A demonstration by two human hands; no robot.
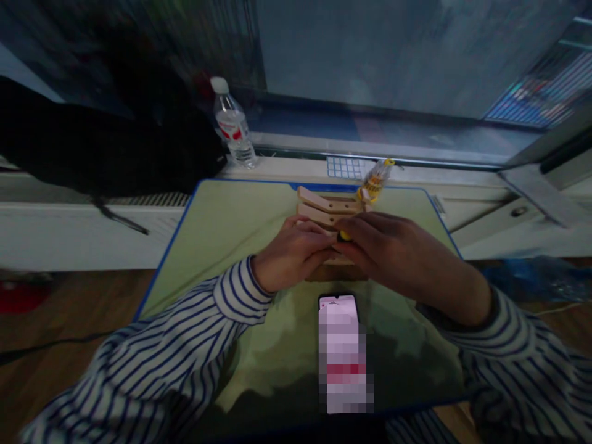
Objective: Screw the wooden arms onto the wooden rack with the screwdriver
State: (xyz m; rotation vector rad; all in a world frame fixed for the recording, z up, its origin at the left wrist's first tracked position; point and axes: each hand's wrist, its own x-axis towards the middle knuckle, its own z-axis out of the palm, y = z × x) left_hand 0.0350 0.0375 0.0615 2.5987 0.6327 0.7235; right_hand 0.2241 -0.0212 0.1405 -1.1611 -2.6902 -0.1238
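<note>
Pale wooden pieces with drilled holes point(316, 215) lie side by side near the far part of the small table. Over their near end, my left hand point(296, 251) has its fingers closed on a wooden piece, though the fingertips are partly hidden. My right hand point(393, 250) is wrapped round a small yellow-and-black tool handle point(345, 235). The tool's shaft and tip cannot be seen. Both hands meet above the wood, fingertips almost touching. A darker wooden block point(337, 272) shows beneath them.
A lit phone point(342, 351) lies on the pale green tabletop point(194, 246) close to me. Behind the table, a water bottle point(234, 126) and a clear container with yellow ends point(377, 179) stand near the window sill. Dark cloth point(92, 142) covers the sill at left.
</note>
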